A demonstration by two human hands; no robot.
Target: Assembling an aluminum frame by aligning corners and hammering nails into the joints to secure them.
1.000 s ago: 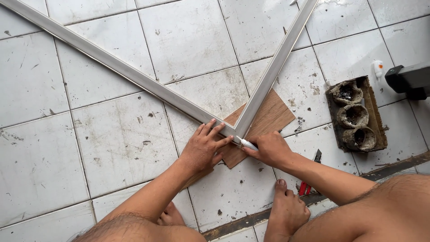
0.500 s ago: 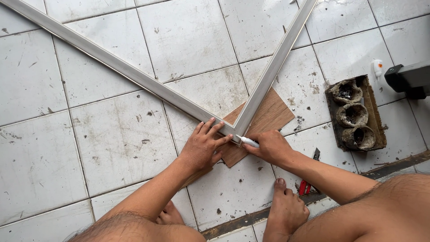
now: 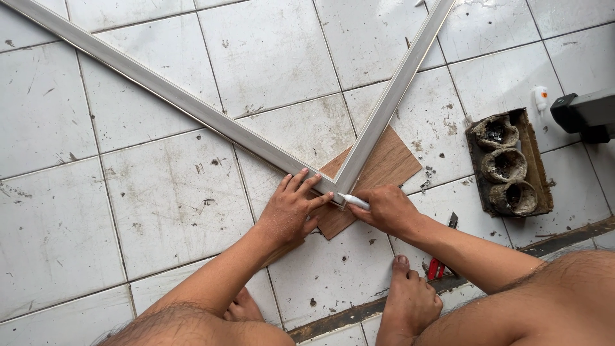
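Two pale metal strips meet in a V-shaped corner: a long left strip [image 3: 160, 90] and a right strip [image 3: 394, 96]. The corner rests on a thin brown wooden board [image 3: 384, 166] lying on the tiled floor. My left hand [image 3: 291, 208] presses flat on the end of the left strip at the joint. My right hand [image 3: 384, 208] grips a small white tube [image 3: 354, 201], its tip touching the corner where the strips meet. My bare feet [image 3: 407, 307] sit just below the hands.
A brown cardboard tray [image 3: 509, 163] with three dirty round cups lies at the right. A small white bottle [image 3: 541, 97] and a dark grey tool [image 3: 586, 114] are beyond it. Red-handled pliers [image 3: 439, 263] lie by my right forearm. White floor tiles [image 3: 160, 198] surround everything.
Almost nothing moves. Both hands stay at the corner joint; the white tube's tip stays at the joint with only a slight shift.
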